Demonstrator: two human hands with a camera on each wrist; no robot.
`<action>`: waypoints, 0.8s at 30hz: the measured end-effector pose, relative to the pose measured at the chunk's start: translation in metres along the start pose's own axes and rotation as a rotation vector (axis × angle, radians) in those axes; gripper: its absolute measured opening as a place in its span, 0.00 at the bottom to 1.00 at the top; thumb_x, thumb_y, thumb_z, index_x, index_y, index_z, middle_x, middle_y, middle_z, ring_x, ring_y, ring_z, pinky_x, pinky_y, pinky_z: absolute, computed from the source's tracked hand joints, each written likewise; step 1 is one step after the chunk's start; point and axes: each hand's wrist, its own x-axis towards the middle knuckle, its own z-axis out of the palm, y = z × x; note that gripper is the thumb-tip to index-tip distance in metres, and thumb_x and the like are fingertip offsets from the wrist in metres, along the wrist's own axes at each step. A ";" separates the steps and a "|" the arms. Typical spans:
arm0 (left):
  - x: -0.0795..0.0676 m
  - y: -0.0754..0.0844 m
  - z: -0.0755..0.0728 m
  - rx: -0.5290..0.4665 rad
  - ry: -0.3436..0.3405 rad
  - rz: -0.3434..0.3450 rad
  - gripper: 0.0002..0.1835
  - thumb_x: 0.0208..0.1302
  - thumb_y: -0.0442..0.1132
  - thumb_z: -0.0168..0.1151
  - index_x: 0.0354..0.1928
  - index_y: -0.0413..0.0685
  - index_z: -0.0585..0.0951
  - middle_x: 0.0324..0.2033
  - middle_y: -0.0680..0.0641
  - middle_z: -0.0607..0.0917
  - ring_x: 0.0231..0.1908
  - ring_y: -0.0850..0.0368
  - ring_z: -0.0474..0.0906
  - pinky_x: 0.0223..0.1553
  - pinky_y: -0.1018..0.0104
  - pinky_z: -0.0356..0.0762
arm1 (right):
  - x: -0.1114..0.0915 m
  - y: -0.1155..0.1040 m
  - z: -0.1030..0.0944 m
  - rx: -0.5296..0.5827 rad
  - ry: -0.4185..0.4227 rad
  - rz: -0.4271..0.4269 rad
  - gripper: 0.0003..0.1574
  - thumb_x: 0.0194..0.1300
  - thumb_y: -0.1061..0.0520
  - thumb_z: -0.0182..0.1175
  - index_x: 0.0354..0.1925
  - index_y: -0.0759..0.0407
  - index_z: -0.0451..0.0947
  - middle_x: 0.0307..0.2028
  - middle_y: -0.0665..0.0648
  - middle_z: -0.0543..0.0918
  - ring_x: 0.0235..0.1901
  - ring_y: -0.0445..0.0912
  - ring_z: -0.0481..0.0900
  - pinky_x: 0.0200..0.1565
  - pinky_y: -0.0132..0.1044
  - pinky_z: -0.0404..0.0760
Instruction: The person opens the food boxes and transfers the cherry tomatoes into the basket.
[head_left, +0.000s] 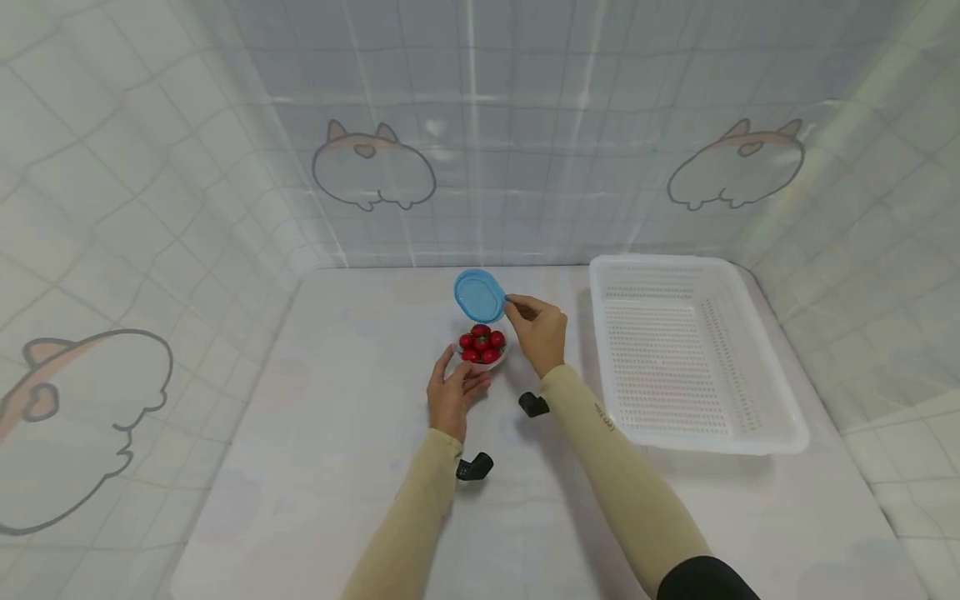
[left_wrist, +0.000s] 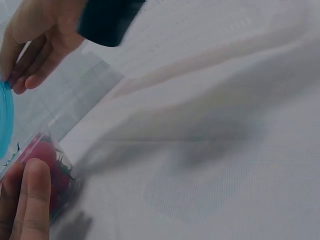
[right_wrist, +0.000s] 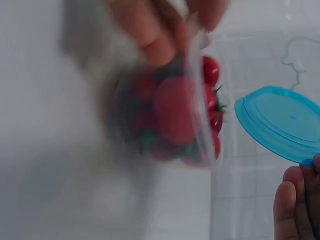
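Observation:
A clear plastic tub (right_wrist: 199, 110) full of red cherry tomatoes (head_left: 482, 342) stands uncovered on the table. My left hand (head_left: 450, 396) grips its near-left side, fingers and thumb at the rim. Just above and behind the tub is a blue lid (head_left: 480, 297), tilted up and apart from it. My right hand (head_left: 538, 333) pinches the lid's right edge between thumb and fingers. In the left wrist view the tomatoes (left_wrist: 41, 154) show through the tub wall, partly hidden by the left fingers (left_wrist: 37, 187). The tub's lower part is blurred in the right wrist view.
A white perforated plastic basket (head_left: 787, 437) sits on the table to the right, close to the right forearm. Black wrist-worn devices (head_left: 475, 467) stick out beside both wrists. Tile-patterned sheeting (head_left: 525, 208) walls the table (head_left: 345, 400) at the back and sides.

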 end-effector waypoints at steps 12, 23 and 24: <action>-0.005 0.002 -0.003 0.037 -0.022 0.008 0.30 0.71 0.35 0.63 0.73 0.56 0.69 0.38 0.39 0.87 0.37 0.49 0.88 0.46 0.57 0.87 | 0.017 0.004 0.005 0.335 0.017 0.412 0.12 0.67 0.58 0.68 0.48 0.61 0.88 0.39 0.60 0.89 0.44 0.66 0.85 0.42 0.37 0.88; -0.006 0.002 -0.004 0.022 -0.027 -0.001 0.31 0.71 0.35 0.63 0.73 0.54 0.68 0.38 0.40 0.87 0.36 0.50 0.88 0.44 0.59 0.87 | 0.028 0.010 0.015 0.361 0.012 0.683 0.16 0.67 0.59 0.68 0.52 0.64 0.85 0.40 0.61 0.88 0.40 0.52 0.87 0.45 0.37 0.87; -0.006 0.002 -0.003 0.024 -0.026 -0.004 0.31 0.71 0.35 0.63 0.73 0.54 0.68 0.38 0.40 0.87 0.36 0.50 0.88 0.44 0.59 0.87 | 0.028 0.011 0.016 0.361 0.010 0.694 0.16 0.68 0.59 0.68 0.52 0.64 0.85 0.40 0.62 0.88 0.40 0.51 0.86 0.45 0.36 0.87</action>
